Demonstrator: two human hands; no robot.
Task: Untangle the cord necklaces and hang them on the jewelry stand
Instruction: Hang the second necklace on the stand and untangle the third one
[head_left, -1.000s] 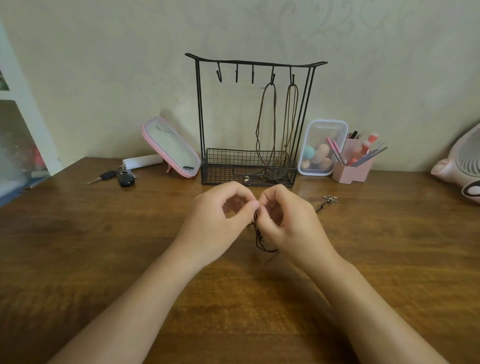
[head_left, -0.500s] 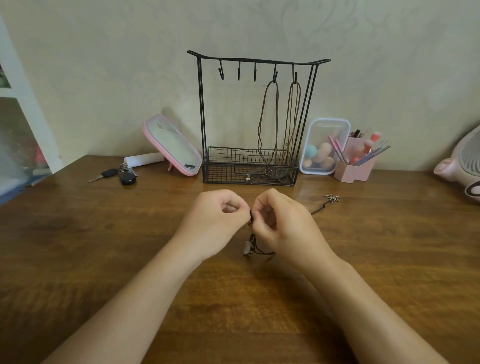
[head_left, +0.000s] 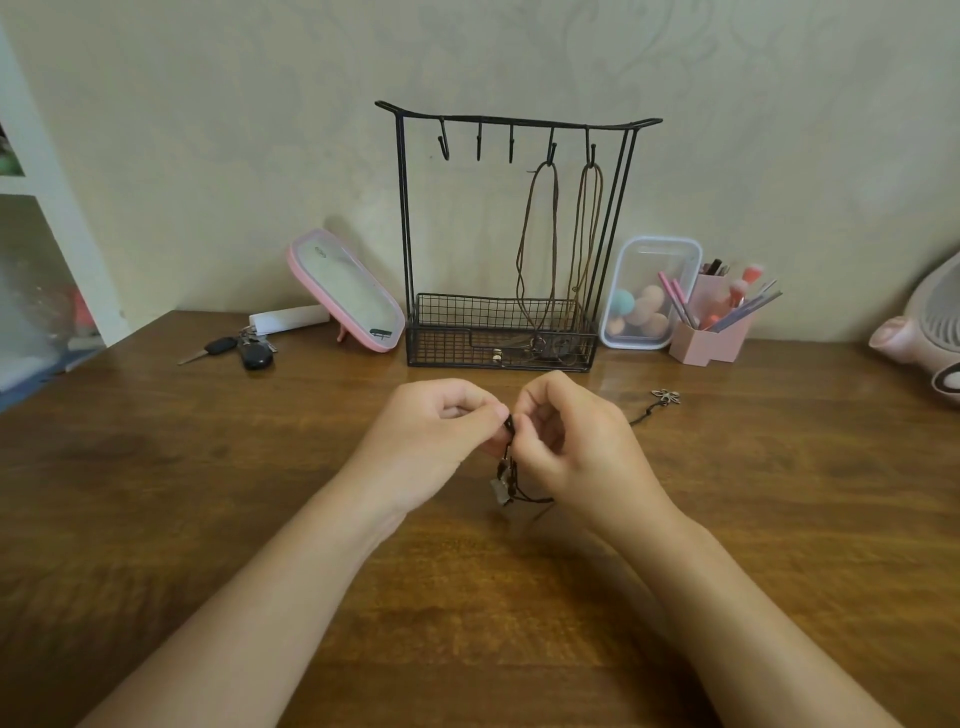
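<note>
**Pinching tight: left hand and right hand both grip the dark cord necklace**

Both forearms come in from the bottom corners and meet over the middle of the wooden table. Knuckles are up and fingers curled in. Each hand closes thumb and forefinger on the same short stretch of cord, the tips almost touching.

Below the pinch the cord drops in a small tangle. A pale tag dangles at the bottom, close to the wood, and a loop runs off under the right hand. Another strand trails out to the right, ending in a flower pendant that lies flat on the table, well clear of the fingers.

Behind the hands the jewelry stand sits against the wall. Two brown necklaces hang from its right-hand hooks into the basket.

A second ago the left forefinger reached further across and the tag was hidden. Now the left fingers are tucked tighter and the tag swings in view, as it did half a second back.
</note>
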